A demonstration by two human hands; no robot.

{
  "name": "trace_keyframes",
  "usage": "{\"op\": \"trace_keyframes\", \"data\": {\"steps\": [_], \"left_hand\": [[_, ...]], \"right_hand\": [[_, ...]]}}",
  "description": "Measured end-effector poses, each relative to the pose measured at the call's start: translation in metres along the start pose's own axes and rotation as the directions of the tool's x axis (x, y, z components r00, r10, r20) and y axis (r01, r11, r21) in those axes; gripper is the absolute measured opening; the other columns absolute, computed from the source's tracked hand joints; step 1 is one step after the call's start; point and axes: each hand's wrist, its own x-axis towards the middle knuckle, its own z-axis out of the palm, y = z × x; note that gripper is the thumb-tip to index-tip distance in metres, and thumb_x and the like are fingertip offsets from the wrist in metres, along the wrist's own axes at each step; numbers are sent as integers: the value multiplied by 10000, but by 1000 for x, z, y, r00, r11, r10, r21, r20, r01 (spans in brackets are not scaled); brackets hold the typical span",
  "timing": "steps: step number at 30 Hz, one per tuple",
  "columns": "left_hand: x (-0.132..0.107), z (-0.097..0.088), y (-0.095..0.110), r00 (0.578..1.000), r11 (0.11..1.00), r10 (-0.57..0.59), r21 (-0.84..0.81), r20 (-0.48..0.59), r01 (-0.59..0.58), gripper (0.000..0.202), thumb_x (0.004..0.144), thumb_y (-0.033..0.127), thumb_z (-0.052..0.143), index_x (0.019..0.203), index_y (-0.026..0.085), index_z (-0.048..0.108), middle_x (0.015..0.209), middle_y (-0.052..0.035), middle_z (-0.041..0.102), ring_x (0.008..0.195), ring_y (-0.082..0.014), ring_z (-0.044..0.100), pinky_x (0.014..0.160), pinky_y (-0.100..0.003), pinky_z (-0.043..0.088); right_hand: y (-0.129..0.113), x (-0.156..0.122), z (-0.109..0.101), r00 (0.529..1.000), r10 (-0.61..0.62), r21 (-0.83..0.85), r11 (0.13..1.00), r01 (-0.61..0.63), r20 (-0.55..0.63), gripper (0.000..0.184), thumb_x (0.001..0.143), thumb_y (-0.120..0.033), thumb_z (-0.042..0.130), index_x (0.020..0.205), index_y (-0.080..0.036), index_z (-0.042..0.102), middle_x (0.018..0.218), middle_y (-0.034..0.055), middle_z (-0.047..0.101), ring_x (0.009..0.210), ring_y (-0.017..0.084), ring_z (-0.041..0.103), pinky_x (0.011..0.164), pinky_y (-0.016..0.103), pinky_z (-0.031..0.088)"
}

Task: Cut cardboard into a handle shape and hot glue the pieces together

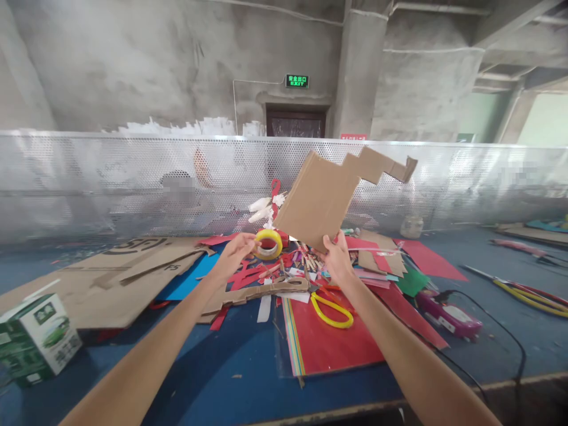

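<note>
My left hand (240,253) pinches the edge of a roll of yellow-edged tape (268,244), held above the cluttered table. In my right hand (337,255) is a brown cardboard cutout (316,198), gripped at its lower edge and raised at a tilt. It has a broad panel and a stepped arm that reaches to the upper right, bent at its tip. Below the hands lie red paper scraps (248,273), a cut cardboard strip (261,291) and scissors with yellow handles (332,312), partly on a pack of red paper (328,355).
A flattened cardboard box (106,296) and a green-and-white carton (42,334) are on the left. To the right are a purple device (450,313) with a black cable and large scissors (519,288). A perforated metal screen (110,183) stands along the table's back.
</note>
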Motion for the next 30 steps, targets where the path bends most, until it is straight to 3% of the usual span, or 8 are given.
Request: {"op": "trace_keyframes", "data": {"steps": [5, 10, 13, 17, 21, 25, 27, 30], "left_hand": [[-6, -5, -28, 974, 798, -79, 599, 214, -67, 227, 900, 392, 524, 990, 212, 629, 1025, -87, 739, 918, -257, 704, 823, -382, 530], [-9, -1, -34, 954, 703, -101, 698, 283, -132, 223, 916, 360, 504, 1036, 233, 643, 1078, -90, 745, 964, -261, 696, 845, -366, 503], [0, -9, -26, 979, 823, -65, 565, 195, -58, 291, 958, 447, 445, 989, 225, 631, 1007, -71, 744, 911, -234, 700, 824, -342, 512], [9, -29, 5, 998, 885, 26, 466, -64, 7, 343, 971, 469, 400, 919, 201, 607, 877, -51, 710, 777, -203, 673, 728, -317, 506], [7, -44, 61, 858, 815, 329, 577, -396, -46, 240, 973, 366, 427, 864, 211, 575, 702, 6, 582, 655, -160, 547, 672, -281, 444], [14, -37, 99, 910, 668, 400, 716, -114, -204, 225, 976, 359, 441, 901, 207, 589, 818, -13, 644, 751, -168, 581, 756, -291, 455], [26, -29, 100, 930, 583, 352, 751, 109, -309, 231, 983, 348, 433, 974, 205, 615, 940, -35, 682, 851, -189, 620, 840, -314, 465], [52, -17, 83, 884, 450, 302, 764, 358, -463, 284, 1000, 332, 398, 1107, 200, 626, 1165, -78, 675, 1102, -239, 613, 1010, -374, 420]], "right_hand": [[0, 5, -8, 999, 5, -56, 998, -7, -40, 586, 745, -381, 701, 1280, -365, 460, 1358, 25, 622, 1043, 254, 685, 760, 456, 631], [5, 4, -8, 998, 66, -154, 986, -63, 12, 594, 741, -401, 698, 1293, -323, 493, 1269, 57, 687, 935, 268, 713, 650, 406, 615], [1, 4, -5, 994, 90, -221, 972, -74, 63, 596, 735, -400, 690, 1297, -289, 526, 1213, 75, 714, 861, 274, 717, 574, 379, 578], [-16, 9, -1, 988, 93, -282, 958, -54, 124, 465, 733, -390, 680, 1176, -257, 632, 1111, 68, 750, 907, 300, 712, 729, 448, 587], [-36, 22, 0, 963, 66, -294, 956, 14, 260, 373, 737, -390, 715, 1076, -234, 720, 1048, 49, 774, 955, 308, 708, 872, 476, 552], [-35, 36, 10, 888, 236, -379, 922, -77, 394, 409, 714, -371, 766, 1092, -215, 753, 979, 46, 781, 894, 283, 715, 803, 427, 564], [-24, 45, 20, 826, 351, -409, 898, -163, 441, 416, 719, -375, 783, 1099, -207, 756, 927, 47, 779, 812, 250, 709, 706, 371, 567], [2, 63, 37, 697, 454, -414, 878, -242, 555, 430, 732, -383, 822, 1105, -182, 751, 906, 48, 773, 704, 180, 673, 578, 271, 530]]}}
